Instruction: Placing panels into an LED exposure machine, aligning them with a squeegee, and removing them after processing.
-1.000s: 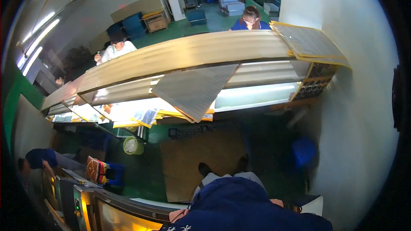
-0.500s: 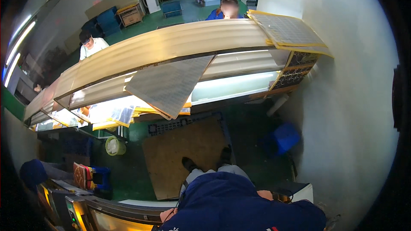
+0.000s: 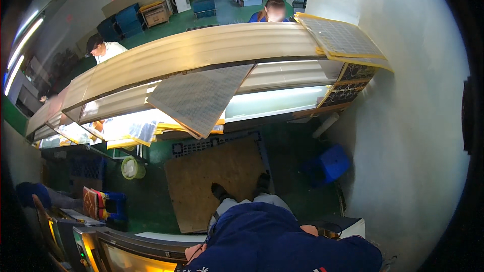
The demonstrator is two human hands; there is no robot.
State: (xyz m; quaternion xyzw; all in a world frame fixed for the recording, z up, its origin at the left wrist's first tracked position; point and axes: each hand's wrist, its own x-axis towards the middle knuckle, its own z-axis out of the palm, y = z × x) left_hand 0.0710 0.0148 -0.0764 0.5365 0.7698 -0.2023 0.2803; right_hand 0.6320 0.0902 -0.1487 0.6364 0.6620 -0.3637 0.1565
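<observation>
Low in the view, beside the dark blue jacket [image 3: 262, 239] on my body, a small part of my left hand [image 3: 195, 252] shows. It is close to the dark-framed machine [image 3: 136, 258] with an orange-lit panel. My right hand [image 3: 309, 230] shows as a small patch at the other side of the jacket, near a white box-like corner [image 3: 355, 227]. The jacket covers most of both hands, so their fingers and anything in them cannot be made out. My feet stand on a brown board [image 3: 201, 184].
Ahead runs a long lit bench with a pale roof [image 3: 191, 48]. A grey patterned sheet [image 3: 199, 98] leans out from it; yellow-edged frames [image 3: 131, 131] lie inside. A blue bin [image 3: 330, 163], a green bucket [image 3: 133, 168] and a blue stool [image 3: 116, 205] stand around. People work beyond the bench.
The view has shifted slightly. The person in white beyond the bench has turned their head toward the left. My hands stay in about the same place.
</observation>
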